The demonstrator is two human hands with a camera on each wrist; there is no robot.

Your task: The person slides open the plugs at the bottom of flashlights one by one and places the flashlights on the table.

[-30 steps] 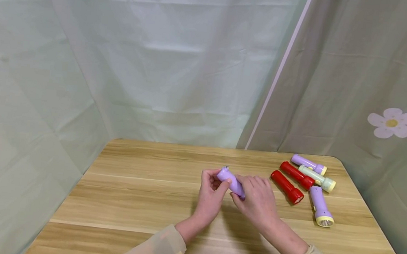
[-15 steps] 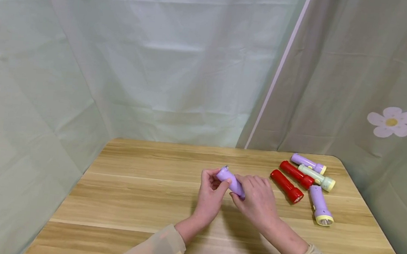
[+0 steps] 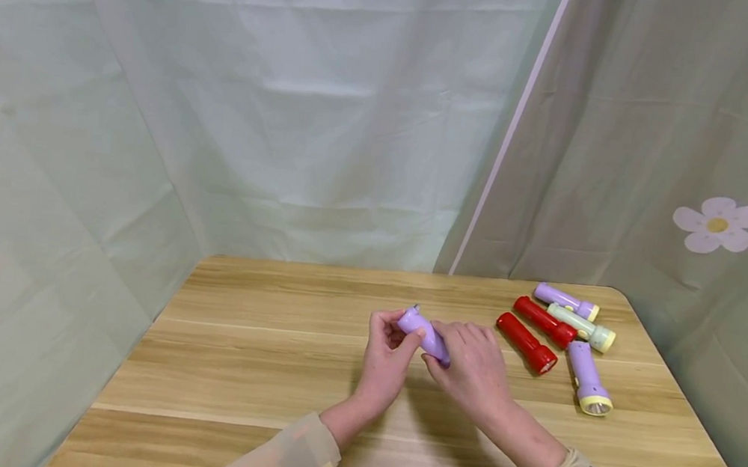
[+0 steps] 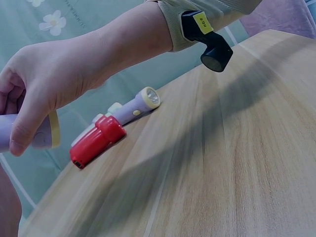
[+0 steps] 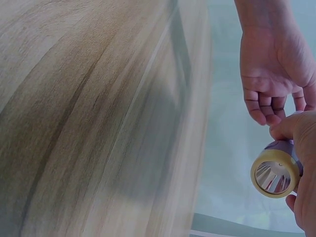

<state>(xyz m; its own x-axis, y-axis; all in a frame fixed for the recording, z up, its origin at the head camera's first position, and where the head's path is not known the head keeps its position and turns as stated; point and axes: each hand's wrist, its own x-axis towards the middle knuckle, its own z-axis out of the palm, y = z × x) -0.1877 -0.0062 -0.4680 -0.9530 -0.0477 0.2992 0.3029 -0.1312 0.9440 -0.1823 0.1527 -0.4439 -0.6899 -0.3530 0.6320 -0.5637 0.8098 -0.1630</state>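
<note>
Above the middle of the table, a purple flashlight point(image 3: 417, 326) is held between both hands, its tail end tilted up and away to the left. My left hand point(image 3: 384, 366) pinches the body near the tail, thumb along its side. My right hand point(image 3: 474, 367) grips the head end, which it mostly covers in the head view. The right wrist view shows the cream-yellow rim point(image 5: 257, 183) and the reflector in the lens opening. From the left wrist, my right hand's thumb point(image 4: 27, 123) is seen pressing just behind that rim.
Several flashlights lie at the table's right: two red ones point(image 3: 526, 342) point(image 3: 544, 321), a pale green one point(image 3: 581, 327), a purple one at the back point(image 3: 564, 300) and another nearer point(image 3: 586, 374). The wooden table point(image 3: 232, 370) meets hanging cloth point(image 3: 335, 147) behind.
</note>
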